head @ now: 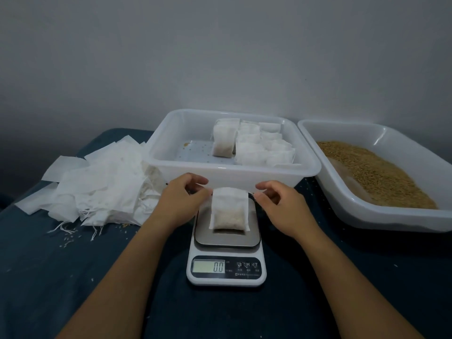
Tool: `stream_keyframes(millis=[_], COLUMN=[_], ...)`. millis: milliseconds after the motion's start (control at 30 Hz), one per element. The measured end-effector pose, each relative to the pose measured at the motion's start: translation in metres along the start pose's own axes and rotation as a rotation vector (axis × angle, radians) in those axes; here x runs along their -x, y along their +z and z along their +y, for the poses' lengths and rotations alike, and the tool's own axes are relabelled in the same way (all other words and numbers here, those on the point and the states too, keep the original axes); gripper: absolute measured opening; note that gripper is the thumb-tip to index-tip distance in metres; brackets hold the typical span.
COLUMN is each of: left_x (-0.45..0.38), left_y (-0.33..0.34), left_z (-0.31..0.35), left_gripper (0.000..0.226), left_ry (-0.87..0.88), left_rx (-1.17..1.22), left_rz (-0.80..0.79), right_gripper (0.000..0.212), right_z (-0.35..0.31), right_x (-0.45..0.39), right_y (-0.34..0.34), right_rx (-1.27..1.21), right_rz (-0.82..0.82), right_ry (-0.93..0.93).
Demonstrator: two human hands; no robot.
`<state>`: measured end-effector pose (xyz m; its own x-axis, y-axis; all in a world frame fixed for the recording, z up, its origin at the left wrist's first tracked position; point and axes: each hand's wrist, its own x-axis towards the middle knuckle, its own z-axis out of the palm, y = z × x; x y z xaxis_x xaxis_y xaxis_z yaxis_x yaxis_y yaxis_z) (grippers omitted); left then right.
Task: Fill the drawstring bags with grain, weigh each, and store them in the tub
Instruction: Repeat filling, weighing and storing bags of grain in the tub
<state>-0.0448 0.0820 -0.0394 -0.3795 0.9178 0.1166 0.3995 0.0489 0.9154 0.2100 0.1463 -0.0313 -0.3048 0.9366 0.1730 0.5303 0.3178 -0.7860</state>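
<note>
A filled white drawstring bag [229,209] hangs just over the steel plate of the small kitchen scale [226,266], whose display reads 0.0. My left hand [184,196] pinches the bag's top left corner and my right hand [276,201] pinches its top right corner or string. Behind the scale stands the white storage tub [171,165], holding several filled bags [259,145] stacked along its right side and one leaning upright in the middle. The grain [371,172] lies in a second white tub [367,216] at the right.
A loose heap of empty white bags [97,184] with trailing strings lies on the dark blue cloth at the left. A few spilled grains dot the cloth near the heap. A plain grey wall rises behind the tubs.
</note>
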Motion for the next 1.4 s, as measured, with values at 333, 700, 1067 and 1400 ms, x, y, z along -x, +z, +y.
stream_keyframes(millis=[333, 700, 1067, 1400], left_x=[-0.014, -0.016, -0.016, -0.014], left_y=[0.007, 0.004, 0.004, 0.003], left_z=[-0.018, -0.024, -0.021, -0.015], left_gripper=[0.004, 0.006, 0.008, 0.006], left_ry=[-0.197, -0.174, -0.208, -0.226], left_rx=[0.163, -0.025, 0.008, 0.040], left_rz=[0.205, 0.136, 0.105, 0.095], right_gripper=[0.022, 0.011, 0.016, 0.026], right_z=[0.017, 0.041, 0.040, 0.020], right_x=[-0.005, -0.016, -0.016, -0.016], right_y=[-0.005, -0.005, 0.001, 0.004], right_rx=[-0.093, -0.056, -0.076, -0.068], right_rz=[-0.289, -0.013, 0.063, 0.033], right_ry=[0.081, 0.230, 0.144, -0.019])
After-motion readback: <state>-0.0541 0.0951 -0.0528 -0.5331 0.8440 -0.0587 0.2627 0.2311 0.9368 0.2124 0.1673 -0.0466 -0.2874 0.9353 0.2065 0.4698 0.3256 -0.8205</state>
